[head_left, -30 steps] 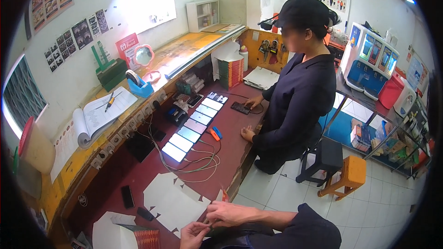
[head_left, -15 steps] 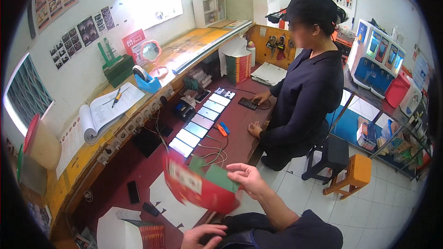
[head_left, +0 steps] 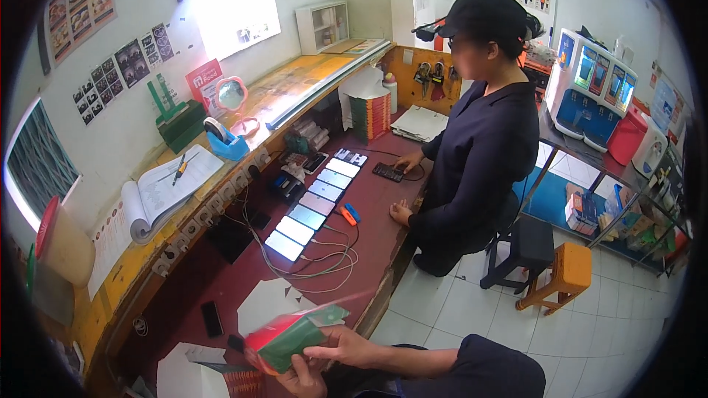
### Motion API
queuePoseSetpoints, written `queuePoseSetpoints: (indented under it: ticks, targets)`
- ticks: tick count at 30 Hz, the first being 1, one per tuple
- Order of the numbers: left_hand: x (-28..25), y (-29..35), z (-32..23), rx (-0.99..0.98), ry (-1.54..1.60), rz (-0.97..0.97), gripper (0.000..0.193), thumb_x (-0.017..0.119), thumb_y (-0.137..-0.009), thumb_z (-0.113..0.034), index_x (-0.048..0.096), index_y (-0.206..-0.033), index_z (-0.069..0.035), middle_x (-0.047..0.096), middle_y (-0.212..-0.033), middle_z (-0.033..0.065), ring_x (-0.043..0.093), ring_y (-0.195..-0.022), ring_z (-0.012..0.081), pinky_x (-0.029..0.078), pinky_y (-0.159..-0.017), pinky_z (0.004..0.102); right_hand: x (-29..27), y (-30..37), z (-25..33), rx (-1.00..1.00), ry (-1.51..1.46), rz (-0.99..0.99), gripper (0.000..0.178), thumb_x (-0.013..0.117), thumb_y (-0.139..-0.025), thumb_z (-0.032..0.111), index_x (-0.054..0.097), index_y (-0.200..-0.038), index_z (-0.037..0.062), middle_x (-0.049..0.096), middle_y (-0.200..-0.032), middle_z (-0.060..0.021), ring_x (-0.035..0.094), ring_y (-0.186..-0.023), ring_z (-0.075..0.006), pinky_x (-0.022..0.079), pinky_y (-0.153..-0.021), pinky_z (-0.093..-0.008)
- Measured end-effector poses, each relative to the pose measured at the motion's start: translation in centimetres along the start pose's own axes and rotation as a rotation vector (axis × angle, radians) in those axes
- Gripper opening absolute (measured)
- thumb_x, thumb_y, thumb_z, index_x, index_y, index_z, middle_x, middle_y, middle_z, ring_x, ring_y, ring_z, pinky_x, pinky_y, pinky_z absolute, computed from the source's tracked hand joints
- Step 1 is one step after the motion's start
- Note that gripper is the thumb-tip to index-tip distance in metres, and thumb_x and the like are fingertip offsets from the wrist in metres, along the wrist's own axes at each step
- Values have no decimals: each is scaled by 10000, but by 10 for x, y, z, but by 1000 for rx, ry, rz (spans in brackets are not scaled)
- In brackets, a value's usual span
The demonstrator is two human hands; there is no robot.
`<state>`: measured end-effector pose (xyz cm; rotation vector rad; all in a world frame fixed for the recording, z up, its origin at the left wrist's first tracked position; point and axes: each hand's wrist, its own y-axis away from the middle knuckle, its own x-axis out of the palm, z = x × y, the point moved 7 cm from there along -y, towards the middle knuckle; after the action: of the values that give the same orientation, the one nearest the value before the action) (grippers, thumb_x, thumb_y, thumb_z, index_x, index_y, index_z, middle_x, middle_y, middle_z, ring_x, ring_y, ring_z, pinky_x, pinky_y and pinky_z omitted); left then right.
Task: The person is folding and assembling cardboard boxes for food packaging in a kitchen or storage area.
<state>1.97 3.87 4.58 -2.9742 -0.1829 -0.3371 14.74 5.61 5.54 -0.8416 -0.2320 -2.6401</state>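
A printed red-and-green piece of folded card (head_left: 284,339) is held over the near end of the dark red table. My right hand (head_left: 345,346) pinches its right side, thumb lying along the green face. Down at its lower edge, my left hand (head_left: 304,379) also grips the card, with fingers partly hidden. Beneath it lies a white cut-out card (head_left: 267,302) with notched edges, partly covered. To the left of my hands stands a stack of folded cartons (head_left: 240,382) with red and green edges, cut off by the picture's lower rim.
A row of several lit phones (head_left: 310,217) runs up the table, with white cables (head_left: 343,254) beside it. A dark phone (head_left: 211,318) lies near the left. At the table's far right, a person (head_left: 479,125) in dark clothes touches a phone (head_left: 388,172). Stools (head_left: 564,273) stand behind.
The card has come down and to the left, turning so its green face shows more. My left hand, empty before, now grips it together with my right.
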Motion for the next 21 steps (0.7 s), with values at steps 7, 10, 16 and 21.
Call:
queuePoseSetpoints:
  ticks: [7, 10, 16, 21]
  targets:
    - [-10, 1, -32, 143, 10, -199, 340, 563, -956, 25, 495, -1286, 71, 590, -1250, 167, 594, -1090, 254, 486, -981, 388, -17, -2, 4, -154, -76, -168, 441, 567, -1015, 371, 536, -1294, 31, 607, -1077, -38, 566, -1002, -142, 462, -872, -316]
    - [-3, -3, -55, 241, 18, -229, 397, 583, -930, 51, 498, -1317, 30, 569, -1293, 150, 568, -1153, 262, 463, -1025, 406, -17, 3, 12, -202, -272, -291, 322, 563, -1026, 302, 571, -1211, 39, 604, -1042, -24, 565, -995, -129, 463, -861, -304]
    - [-19, -9, -17, -30, 188, -207, 476, 580, -944, 20, 481, -1405, -43, 525, -1376, 111, 520, -1240, 252, 411, -1087, 420, -11, 1, 15, -491, 167, -280, 156, 644, -953, 21, 586, -1098, 18, 615, -955, -11, 590, -887, -98, 476, -794, -265]
    - [-6, 1, 46, -214, 628, -2, 539, 704, -922, -219, 480, -1385, -56, 538, -1363, 124, 472, -1315, 304, 306, -1158, 517, 4, 5, -20, -358, 223, -246, 90, 672, -941, 22, 617, -1012, 30, 640, -993, -29, 615, -834, -73, 511, -653, -214]
